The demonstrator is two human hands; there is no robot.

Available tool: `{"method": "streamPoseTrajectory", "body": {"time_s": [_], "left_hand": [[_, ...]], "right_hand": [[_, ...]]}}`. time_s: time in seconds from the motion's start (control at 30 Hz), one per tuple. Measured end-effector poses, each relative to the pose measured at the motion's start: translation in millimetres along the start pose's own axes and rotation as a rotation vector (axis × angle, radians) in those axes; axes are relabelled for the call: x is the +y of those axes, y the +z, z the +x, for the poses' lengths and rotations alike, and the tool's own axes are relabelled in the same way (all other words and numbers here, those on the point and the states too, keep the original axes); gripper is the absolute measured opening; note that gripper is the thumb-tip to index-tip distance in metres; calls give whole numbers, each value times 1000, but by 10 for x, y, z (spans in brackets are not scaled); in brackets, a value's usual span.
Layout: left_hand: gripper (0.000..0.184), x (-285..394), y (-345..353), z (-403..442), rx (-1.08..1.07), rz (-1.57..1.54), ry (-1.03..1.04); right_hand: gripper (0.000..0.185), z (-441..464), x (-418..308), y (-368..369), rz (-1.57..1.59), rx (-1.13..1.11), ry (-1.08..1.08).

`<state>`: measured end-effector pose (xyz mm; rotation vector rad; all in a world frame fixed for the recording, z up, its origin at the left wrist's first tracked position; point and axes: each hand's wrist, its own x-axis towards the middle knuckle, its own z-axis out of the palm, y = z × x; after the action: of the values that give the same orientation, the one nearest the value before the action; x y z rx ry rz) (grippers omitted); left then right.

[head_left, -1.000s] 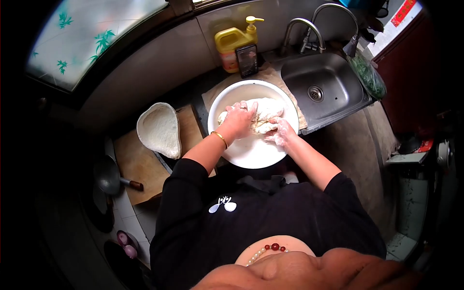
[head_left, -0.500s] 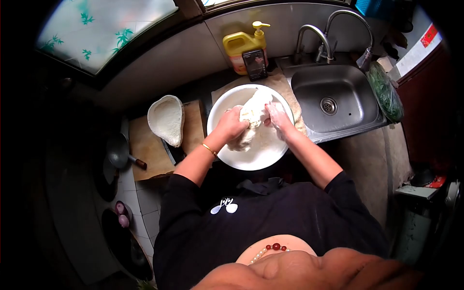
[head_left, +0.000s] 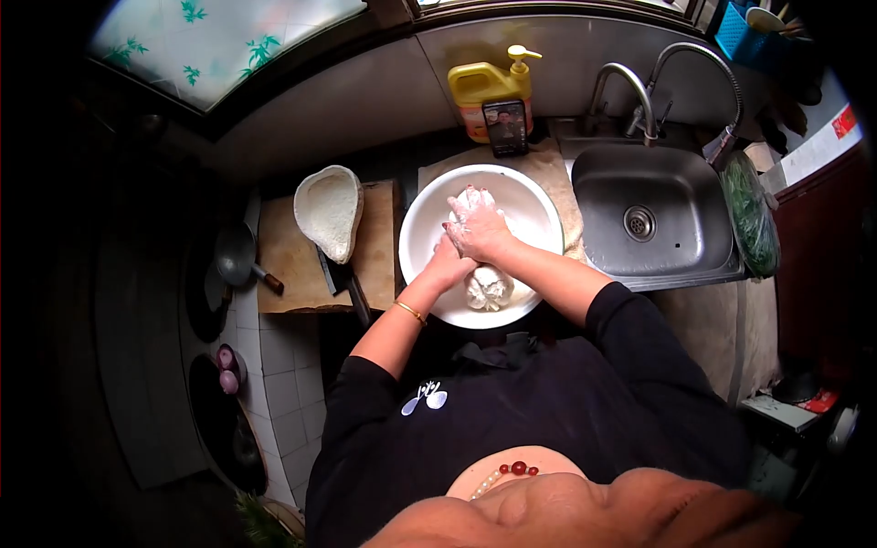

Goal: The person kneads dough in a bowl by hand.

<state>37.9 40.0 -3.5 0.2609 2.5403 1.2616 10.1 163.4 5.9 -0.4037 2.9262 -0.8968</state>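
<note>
White dough (head_left: pixel 490 289) lies in a white basin (head_left: pixel 418 210), with one lump bulging out below my wrists and more showing beyond my fingers. My right hand (head_left: pixel 478 225), floury and with fingers spread, presses on the far part of the dough. Beside and partly beneath it, my left hand (head_left: pixel 449 261) is wrapped round the dough's middle, its fingers largely hidden by the right hand. A gold bangle circles my left wrist.
A flour-filled scoop-shaped bowl (head_left: pixel 329 212) and a knife (head_left: pixel 359 297) are on a wooden board (head_left: pixel 283 265). Behind the basin, a phone (head_left: pixel 505 128) leans on a yellow jug (head_left: pixel 468 84). A sink (head_left: pixel 653 215) with faucets is at the right; a ladle (head_left: pixel 239 256) is left.
My right hand has moved left and across onto the far dough, over my left hand. The dough, turned over between my hands before, now lies lower with a lump toward me. The view has shifted.
</note>
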Motion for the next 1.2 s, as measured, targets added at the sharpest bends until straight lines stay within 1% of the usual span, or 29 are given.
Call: {"method": "streamPoseTrajectory", "body": {"time_s": [0.03, 0.13, 0.17, 0.2, 0.27, 0.4, 0.47, 0.57, 0.67, 0.7, 0.73, 0.77, 0.8, 0.87, 0.9, 0.93, 1.0, 1.03, 1.1, 1.13, 1.17, 1.2], "left_hand": [[61, -39, -35, 72, -10, -78, 66], [64, -95, -139, 267, -136, -35, 63], [65, -128, -155, 328, -198, -63, 4], [64, -135, -155, 378, -199, -36, -17], [62, -119, -103, 462, -203, 6, -54], [61, -167, -32, 630, -198, 86, -16], [61, -174, -28, 639, -212, 128, 11], [63, -282, -17, 676, -261, 157, -25], [65, -323, -2, 664, -203, 220, 10], [66, -335, -10, 667, -238, 114, 16], [65, -412, 14, 709, -232, 155, 79], [64, -494, 3, 705, -224, 83, 98], [63, -520, -24, 683, -216, 10, 115], [61, -246, -175, 598, -281, -41, -34], [62, -572, -102, 682, -216, -420, -308], [61, -297, -355, 563, -439, -662, -352], [60, -51, -453, 343, -194, -744, -452], [61, -59, -474, 321, -212, -758, -419], [63, -105, -548, 300, -247, -783, -356], [64, -94, -579, 287, -287, -726, -316], [65, -74, -613, 273, -324, -666, -276], [66, -18, -656, 254, -360, -606, -234]], "right_hand": [[47, 41, 27, 25, -5, -25, -22], [40, 158, 76, 7, -88, -70, -85], [38, 181, 87, 12, -109, -73, -93], [36, 208, 111, 12, -133, -76, -98], [33, 256, 172, -19, -132, -38, -119], [26, 385, 328, 47, -98, 33, -160], [23, 424, 387, 122, -106, 106, -199], [22, 452, 412, 165, -125, 202, -237], [20, 477, 477, 314, -164, 267, -257], [19, 503, 524, 396, -175, 276, -278], [18, 490, 501, 399, -185, 287, -299], [19, 463, 482, 386, -258, 295, -313], [21, 440, 459, 368, -250, 299, -301], [24, 393, 416, 341, -231, 297, -281], [28, 443, 265, 254, 311, 289, 201], [30, 494, 277, 241, 396, 392, 233], [33, 565, 266, 203, 575, 592, 295], [37, 573, 220, 159, 657, 657, 357], [38, 511, 177, -20, 445, 595, 339], [38, 477, 163, -103, 340, 563, 330], [39, 515, 214, -113, 237, 426, 335], [39, 478, 178, -177, 391, 313, 430]]}}
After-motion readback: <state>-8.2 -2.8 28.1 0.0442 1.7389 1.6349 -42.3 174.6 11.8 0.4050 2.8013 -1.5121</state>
